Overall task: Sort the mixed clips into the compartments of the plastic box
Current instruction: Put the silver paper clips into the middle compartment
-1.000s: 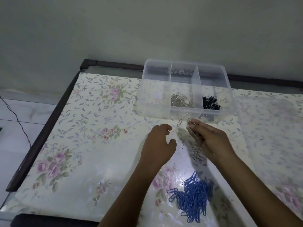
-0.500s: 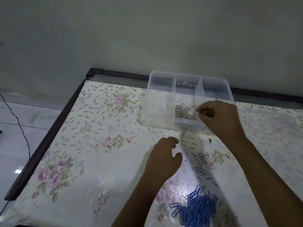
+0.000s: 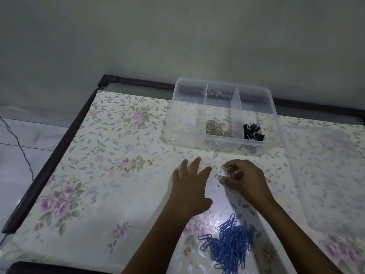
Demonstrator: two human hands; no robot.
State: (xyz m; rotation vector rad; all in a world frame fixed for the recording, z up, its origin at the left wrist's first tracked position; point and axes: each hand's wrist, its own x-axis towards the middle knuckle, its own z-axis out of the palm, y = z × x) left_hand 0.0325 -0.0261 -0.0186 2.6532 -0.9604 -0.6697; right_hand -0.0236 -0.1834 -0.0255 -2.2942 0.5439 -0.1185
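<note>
A clear plastic box (image 3: pixel 275 115) with three compartments stands at the far side of the table. Its middle compartment holds silver paper clips (image 3: pixel 218 128), its right one black binder clips (image 3: pixel 252 131); the left one looks empty. My right hand (image 3: pixel 244 181) is just in front of the box, its curled fingers pinching a few silver clips (image 3: pixel 222 176) at the table surface. My left hand (image 3: pixel 190 186) lies beside it with fingers spread and straight. One silver clip (image 3: pixel 215 154) lies by the box's front wall. A heap of blue paper clips (image 3: pixel 230 248) sits near me.
The table is covered by a floral cloth (image 3: pixel 110 175) and has a dark frame (image 3: pixel 59 147) along its left and far edges. A thin black cable (image 3: pixel 19 147) runs over the tiled floor at the left. A grey wall rises behind the box.
My right hand has come back from over the box's middle compartment to the table in front of the box and now pinches silver clips. My left hand's fingers have straightened and spread.
</note>
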